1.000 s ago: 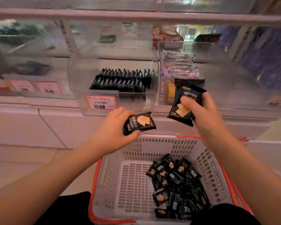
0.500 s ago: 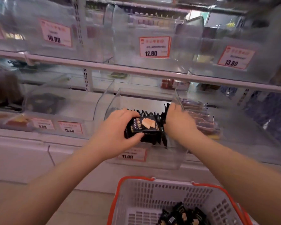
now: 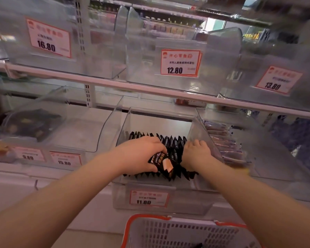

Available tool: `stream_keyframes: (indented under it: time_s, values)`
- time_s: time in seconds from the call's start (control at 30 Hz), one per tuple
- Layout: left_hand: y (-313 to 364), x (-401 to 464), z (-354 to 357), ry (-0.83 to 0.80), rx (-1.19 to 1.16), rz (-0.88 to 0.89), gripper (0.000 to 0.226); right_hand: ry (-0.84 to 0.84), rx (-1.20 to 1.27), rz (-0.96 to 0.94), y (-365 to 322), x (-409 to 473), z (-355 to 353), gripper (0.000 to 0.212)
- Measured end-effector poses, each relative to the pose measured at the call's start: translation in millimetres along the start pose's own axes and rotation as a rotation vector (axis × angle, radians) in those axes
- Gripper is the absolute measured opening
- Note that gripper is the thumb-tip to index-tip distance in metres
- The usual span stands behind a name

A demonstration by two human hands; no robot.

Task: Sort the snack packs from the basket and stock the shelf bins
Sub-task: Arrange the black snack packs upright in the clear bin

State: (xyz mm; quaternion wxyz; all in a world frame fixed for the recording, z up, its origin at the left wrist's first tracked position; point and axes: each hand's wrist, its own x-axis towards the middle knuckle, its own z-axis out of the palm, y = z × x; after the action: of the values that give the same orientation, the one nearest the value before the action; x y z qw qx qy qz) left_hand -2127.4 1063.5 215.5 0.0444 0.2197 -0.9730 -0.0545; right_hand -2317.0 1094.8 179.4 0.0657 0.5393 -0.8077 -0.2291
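- Head view, setting: a shop shelf (image 3: 150, 90) of white rails carrying rows of clear plastic bins on two tiers; pale floor and a white base panel lie below.
- Upper tier: clear bins carry red-bordered price tags reading 16.80 (image 3: 47, 40), 12.80 (image 3: 180, 62) and 13.80 (image 3: 277, 80); what they contain cannot be made out.
- Lower tier, centre: the clear bin (image 3: 159, 196) holds black snack packs (image 3: 168, 140) standing on edge in tight rows; its front tag (image 3: 149, 198) reads 11.00.
- Lower tier, sides: the left bin (image 3: 30, 124) holds dark packs, blurred, with tags reading 9.80 and 15.80 nearby; the right bin (image 3: 227, 140) holds pale purple-toned wrapped packs.
- Left hand (image 3: 141, 154): inside the centre bin, fingers curled round one black pack (image 3: 162, 163) printed "DRYCAKE", which shows a tan cracker picture and rests against the front rows.
- Right hand (image 3: 197, 153): inside the same bin at its right wall, fingers bent down onto the pack rows; whether they pinch a pack cannot be told.
- Bottom edge: a white basket (image 3: 168, 231) with an orange rim stands directly below the centre bin.
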Motion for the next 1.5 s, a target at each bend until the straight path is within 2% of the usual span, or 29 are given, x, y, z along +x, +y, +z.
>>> stream_keyframes:
  time_s: [0.07,0.17,0.23,0.27,0.33,0.4,0.47,0.5,0.57,0.63,0.67,0.73,0.93,1.03,1.13,1.23,1.3,1.37,1.5]
  values:
    - [0.9,6.3,5.0,-0.012,0.023,0.011,0.056,0.023,0.181,-0.005,5.0,-1.4,-8.4,0.067]
    - [1.9,14.6,11.4,0.009,0.014,0.012,0.055,0.228,0.645,-0.106,24.7,-11.1,-25.8,0.046]
    - [4.1,21.8,13.6,0.043,-0.091,0.019,0.054,0.202,0.902,-0.247,42.2,-25.7,-32.4,0.036]
    - [5.8,26.3,14.2,0.069,-0.166,0.024,0.053,0.148,0.949,-0.31,49.8,-35.7,-33.3,0.032]
    - [11.4,34.8,14.1,0.132,-0.322,0.032,0.052,0.105,0.867,-0.396,60.2,-51.6,-29.8,0.023]
    - [18.9,42.8,15.1,0.204,-0.444,0.039,0.052,0.142,0.777,-0.455,65.1,-58.1,-24.7,0.013]
    - [25.8,51.4,20.7,0.282,-0.523,-0.006,0.058,0.185,0.794,-0.444,69.7,-58.3,-23.3,0.015]
    - [28.2,55.0,25.6,0.32,-0.575,-0.09,0.062,0.204,0.835,-0.398,72.8,-58.0,-23.8,0.017]
    - [28.3,60.7,34.7,0.345,-0.647,-0.376,0.064,0.261,0.937,-0.285,79.6,-57.8,-23.3,0.015]
    - [24.6,64.8,42.7,0.147,-0.585,-0.654,0.055,0.295,1.004,-0.201,82.7,-58.8,-20.3,0.019]
    - [24.3,66.8,46.9,0.022,-0.586,-0.716,0.052,0.31,0.994,-0.181,82.3,-59.5,-18.5,0.023]
    - [27.3,73.7,55.2,-0.095,-0.624,-0.738,0.052,0.341,0.941,-0.175,79.9,-61.1,-16.1,0.026]
    - [36.2,99.4,62.8,-0.083,-0.4,-0.758,0.043,0.407,0.822,-0.195,68.9,-65.2,-16.3,0.031]
    - [31.8,98.6,60.2,-0.13,-0.536,-0.803,0.035,0.417,0.81,-0.18,68.1,-68.1,-17.1,0.03]
    - [26.3,88.3,54.0,-0.097,-0.742,-0.863,0.024,0.389,0.827,-0.179,63.9,-72.8,-17.8,0.027]
    - [29.0,82.7,51.7,-0.15,-0.861,-0.9,0.038,0.369,0.793,-0.152,53.4,-74.4,-18.5,0.022]
    - [38.0,84.3,56.0,-0.194,-0.874,-0.906,0.039,0.326,0.743,-0.12,45.9,-71.9,-19.3,0.019]
    - [47.6,89.8,61.3,-0.168,-0.864,-0.907,0.033,0.296,0.698,-0.103,39.2,-68.1,-18.9,0.016]
    - [55.0,94.8,54.6,-0.106,-1.042,-0.979,0.027,0.28,0.675,-0.079,32.1,-64.7,-16.0,0.017]
